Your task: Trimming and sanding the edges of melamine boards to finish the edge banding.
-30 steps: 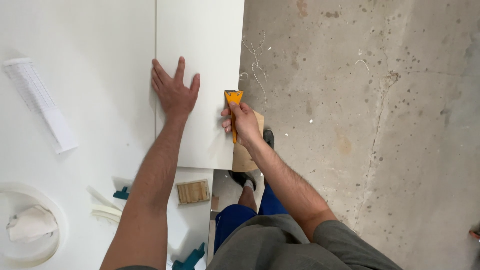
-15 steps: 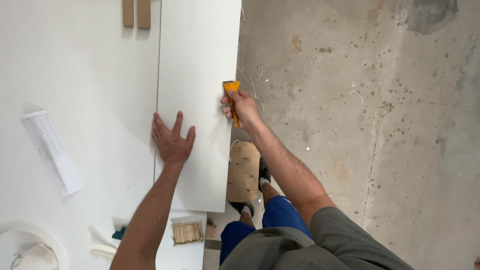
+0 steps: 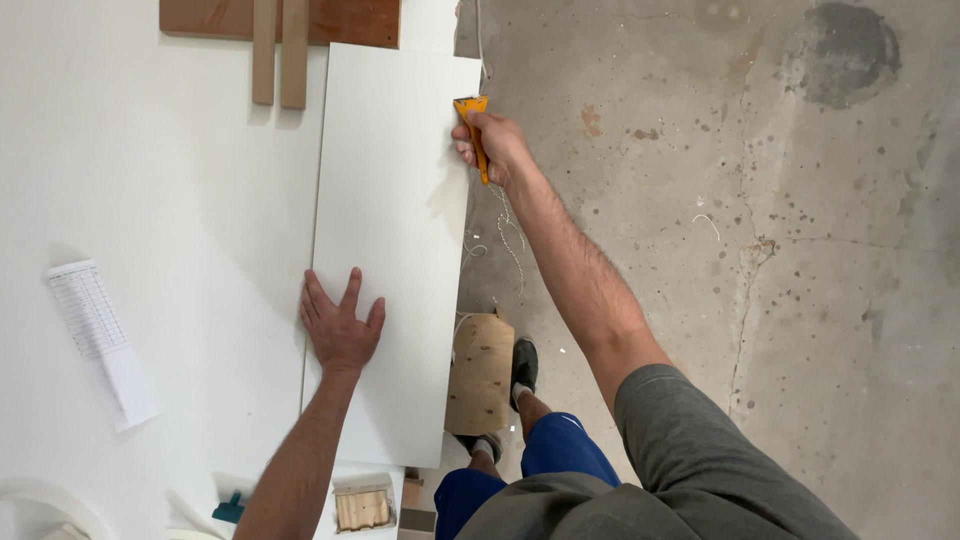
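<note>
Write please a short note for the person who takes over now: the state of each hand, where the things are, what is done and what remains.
Left hand: flat, fingers spread, pressing the white panel on the white table.
Right hand: shut on the orange scraper, at the panel's right edge near the far corner.
Wood strips lie beyond the panel; paper sheet to the left.
Done: the scraper has travelled from the near end up that edge.
Left: only the last stretch to the corner.
</note>
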